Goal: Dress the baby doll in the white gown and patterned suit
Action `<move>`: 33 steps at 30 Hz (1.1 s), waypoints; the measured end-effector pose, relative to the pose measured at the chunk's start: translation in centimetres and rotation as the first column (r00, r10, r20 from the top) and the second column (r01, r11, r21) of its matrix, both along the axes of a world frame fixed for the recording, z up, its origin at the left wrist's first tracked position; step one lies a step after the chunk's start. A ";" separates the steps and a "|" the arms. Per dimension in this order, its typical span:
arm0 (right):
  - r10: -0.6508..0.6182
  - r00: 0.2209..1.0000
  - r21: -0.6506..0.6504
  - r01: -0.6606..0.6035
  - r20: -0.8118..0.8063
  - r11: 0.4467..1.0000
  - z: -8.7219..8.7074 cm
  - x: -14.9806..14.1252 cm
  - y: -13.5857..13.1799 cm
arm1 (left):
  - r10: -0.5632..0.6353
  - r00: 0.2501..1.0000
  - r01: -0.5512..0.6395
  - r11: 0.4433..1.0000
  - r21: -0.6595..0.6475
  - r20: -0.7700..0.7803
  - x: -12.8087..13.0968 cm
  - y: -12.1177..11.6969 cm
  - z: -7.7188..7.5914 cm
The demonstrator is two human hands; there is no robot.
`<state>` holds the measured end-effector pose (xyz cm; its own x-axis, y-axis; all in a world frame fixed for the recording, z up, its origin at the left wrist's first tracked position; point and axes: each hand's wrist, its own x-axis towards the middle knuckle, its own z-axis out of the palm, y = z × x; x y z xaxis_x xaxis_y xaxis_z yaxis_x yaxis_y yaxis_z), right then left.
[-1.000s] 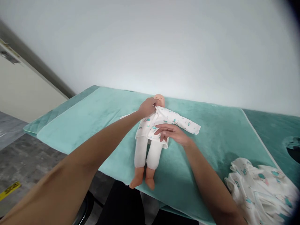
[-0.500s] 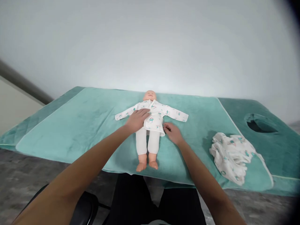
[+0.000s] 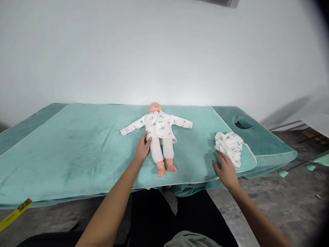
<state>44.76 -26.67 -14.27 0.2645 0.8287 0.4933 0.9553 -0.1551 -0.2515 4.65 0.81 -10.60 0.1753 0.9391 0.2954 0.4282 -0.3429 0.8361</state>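
A baby doll [image 3: 155,107] lies on its back in the middle of the bed, its arms spread out. It wears a white printed jacket [image 3: 160,127] and white trousers [image 3: 168,148]; its feet are bare. My left hand [image 3: 143,147] rests against the doll's side at the jacket's lower edge, thumb apart from the fingers. On the right lies a crumpled white printed garment [image 3: 230,144]. My right hand [image 3: 227,170] is open at its near edge, fingers spread; whether the fingertips touch the cloth I cannot tell.
A green padded bed cover [image 3: 84,144] spans the view, with a face hole [image 3: 243,122] at the right end. Behind it rises a plain wall [image 3: 154,51]. A yellow strip [image 3: 15,215] shows at lower left. The grey floor [image 3: 288,195] lies in front.
My right hand has left the doll's side and moved right to the crumpled garment. My left hand has slid off the jacket's front to its side. The view has shifted right.
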 end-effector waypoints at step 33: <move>-0.303 0.952 -0.207 0.288 -0.045 0.935 5.0 -5.5 21.2 | 0.225 0.623 -0.117 0.974 0.195 -0.749 2.0 0.6 2.2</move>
